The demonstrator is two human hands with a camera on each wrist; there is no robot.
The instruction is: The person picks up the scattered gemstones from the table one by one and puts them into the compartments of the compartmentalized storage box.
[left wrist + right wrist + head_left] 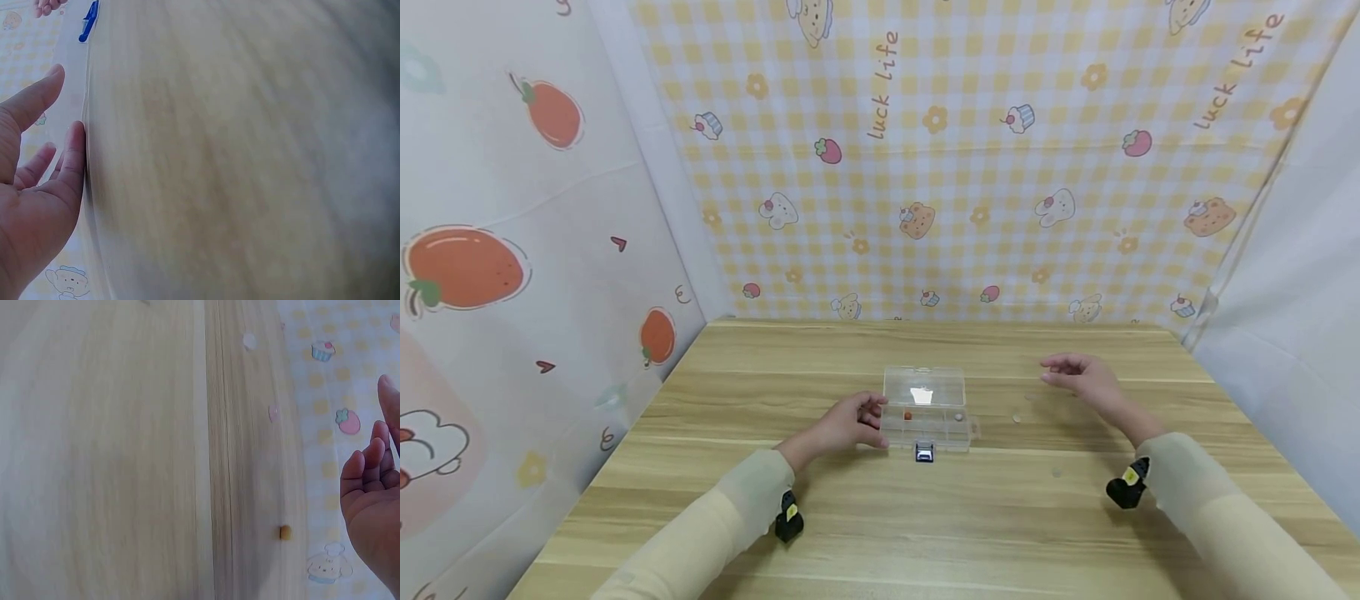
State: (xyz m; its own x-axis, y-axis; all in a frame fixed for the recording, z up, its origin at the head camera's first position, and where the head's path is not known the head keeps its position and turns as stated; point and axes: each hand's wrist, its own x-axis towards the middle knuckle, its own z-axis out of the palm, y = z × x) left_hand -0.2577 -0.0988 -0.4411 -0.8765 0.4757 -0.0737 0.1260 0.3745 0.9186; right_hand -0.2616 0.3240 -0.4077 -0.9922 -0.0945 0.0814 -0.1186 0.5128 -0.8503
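A clear plastic compartment box (925, 433) sits on the table with its lid (922, 386) raised toward the back. Inside lie a small orange piece (907, 415) and a whitish piece (958, 417) in separate compartments. A dark blue latch (924, 453) is at the box's front. My left hand (850, 421) rests at the box's left side, thumb by the front corner, fingers loosely bent. Farther right, my right hand (1081, 379) hovers over the table, fingers relaxed and holding nothing. Beneath it, the right wrist view shows a small orange-yellow piece (285, 532).
Small pale pieces lie between box and right hand, among them a whitish disc (1017, 418). A clear disc (1057, 473) lies nearer the front. The wooden table (820, 358) ends at a checked cloth wall (925, 183). White cloth hangs on both sides.
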